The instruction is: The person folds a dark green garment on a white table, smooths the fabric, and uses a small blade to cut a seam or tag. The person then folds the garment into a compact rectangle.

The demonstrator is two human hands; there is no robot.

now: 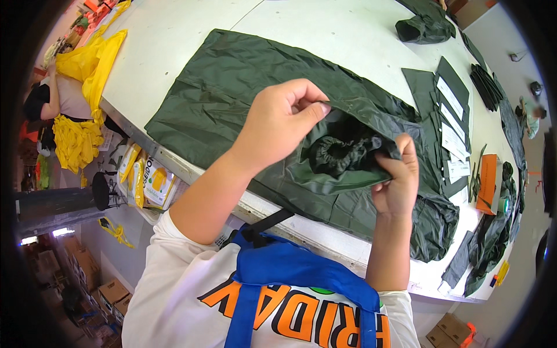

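A dark green garment [214, 87] of thin, slightly shiny fabric lies spread over the white table in front of me. Part of it is lifted, and its edge forms an opening between my hands. My left hand [287, 116] pinches the upper left of that edge between thumb and fingers. On the right side of the opening, my right hand [398, 177] grips the edge, with the thumb reaching inside. Within the opening sits a gathered, elastic-looking cuff [333, 155]. Wrinkled green fabric bunches beneath and beside my right forearm.
Flat green pieces with white paper slips [454, 139] lie at the right, near an orange box [487, 184]. A bundled green piece [426, 29] rests at the far right. Beyond the table's left edge, a person handles yellow fabric [96, 64]. A filled basket [142, 180] stands below.
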